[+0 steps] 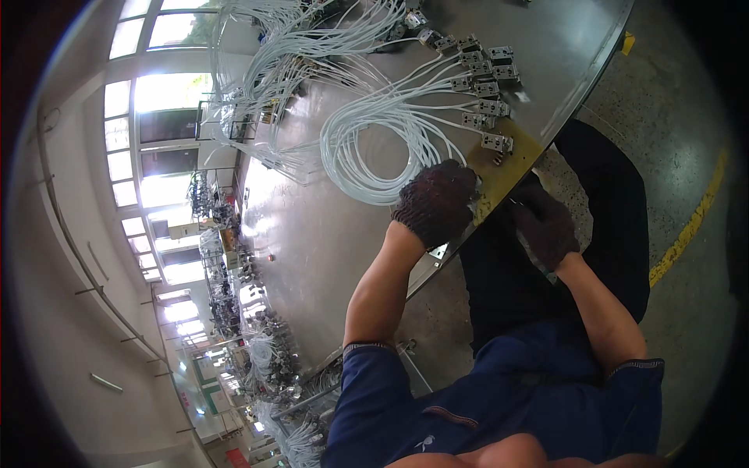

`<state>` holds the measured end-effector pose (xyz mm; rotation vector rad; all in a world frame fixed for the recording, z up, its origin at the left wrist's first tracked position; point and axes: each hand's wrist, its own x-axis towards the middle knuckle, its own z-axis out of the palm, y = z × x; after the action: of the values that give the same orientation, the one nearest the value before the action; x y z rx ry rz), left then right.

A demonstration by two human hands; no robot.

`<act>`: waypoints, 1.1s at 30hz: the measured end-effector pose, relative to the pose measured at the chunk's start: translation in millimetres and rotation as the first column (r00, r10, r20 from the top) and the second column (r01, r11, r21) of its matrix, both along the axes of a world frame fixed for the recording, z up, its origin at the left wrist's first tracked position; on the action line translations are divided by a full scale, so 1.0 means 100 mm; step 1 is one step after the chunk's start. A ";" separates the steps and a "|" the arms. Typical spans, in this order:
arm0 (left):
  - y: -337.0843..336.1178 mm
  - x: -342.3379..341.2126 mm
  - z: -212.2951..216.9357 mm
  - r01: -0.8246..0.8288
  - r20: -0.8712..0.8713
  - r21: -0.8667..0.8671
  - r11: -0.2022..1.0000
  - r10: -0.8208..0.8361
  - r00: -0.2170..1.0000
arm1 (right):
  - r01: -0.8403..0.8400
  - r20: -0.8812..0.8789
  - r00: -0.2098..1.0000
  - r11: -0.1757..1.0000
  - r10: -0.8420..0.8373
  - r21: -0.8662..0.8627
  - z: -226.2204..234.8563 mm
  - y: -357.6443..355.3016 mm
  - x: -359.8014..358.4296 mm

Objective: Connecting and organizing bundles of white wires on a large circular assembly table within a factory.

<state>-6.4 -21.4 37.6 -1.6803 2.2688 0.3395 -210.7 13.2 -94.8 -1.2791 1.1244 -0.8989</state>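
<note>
My left hand point(438, 204), in a dark knitted glove, is closed at the table edge beside a coil of white cables point(343, 144). Its fingers are curled, and whatever they hold is hidden. Just off the edge, over my lap, my right hand point(548, 225) wears a similar glove. Its fingers are bent together, with a small bright glint at their tips; the held thing is too small to name. Between the hands lies a yellowish mat point(511, 168) on the table corner. Several small metal connector blocks point(488, 108) end the coil's cables, one resting on the mat.
More bundles of white cable point(300, 47) with metal ends lie at the far side of the grey metal table point(312, 234). Other benches point(261, 351) loaded with cables and parts stand to the left. A yellow line point(690, 226) marks the floor at right.
</note>
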 end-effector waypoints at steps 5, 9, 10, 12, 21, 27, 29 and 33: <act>0.08 0.12 -0.11 0.115 -0.093 -0.090 0.989 -0.124 0.988 | -0.057 0.042 0.998 0.996 0.054 0.075 0.07 0.03 0.05; 0.08 0.18 -0.22 0.123 -0.128 -0.097 0.988 -0.135 0.982 | -0.141 0.084 0.987 0.989 0.137 0.042 0.15 0.07 0.09; 0.06 0.18 -0.25 0.045 -0.153 -0.067 0.997 -0.055 0.987 | -0.144 0.074 0.987 0.989 0.142 0.027 0.18 0.08 0.11; 0.04 0.17 -0.29 -0.036 -0.179 -0.039 0.999 0.028 0.983 | -0.124 0.104 0.987 0.992 0.123 0.002 0.23 0.08 0.14; 0.10 0.04 -0.18 -0.028 -0.138 -0.089 0.996 0.015 0.990 | -0.130 0.021 0.991 0.991 0.131 -0.036 0.34 0.09 0.28; 0.04 0.06 -0.16 0.000 -0.139 -0.086 0.996 -0.012 0.990 | -0.116 0.045 0.992 0.993 0.117 -0.032 0.29 0.09 0.40; 0.03 0.06 -0.18 -0.006 -0.143 -0.093 0.996 -0.008 0.990 | -0.096 0.044 0.994 0.995 0.097 -0.019 0.28 0.10 0.43; 0.03 0.07 -0.19 0.004 -0.143 -0.088 0.996 -0.016 0.990 | -0.069 0.052 0.996 0.996 0.072 -0.056 0.29 0.09 0.45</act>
<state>0.4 -18.1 18.5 -1.7381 2.4279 0.3759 -165.5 22.5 -65.4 -1.3231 1.0122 -0.9112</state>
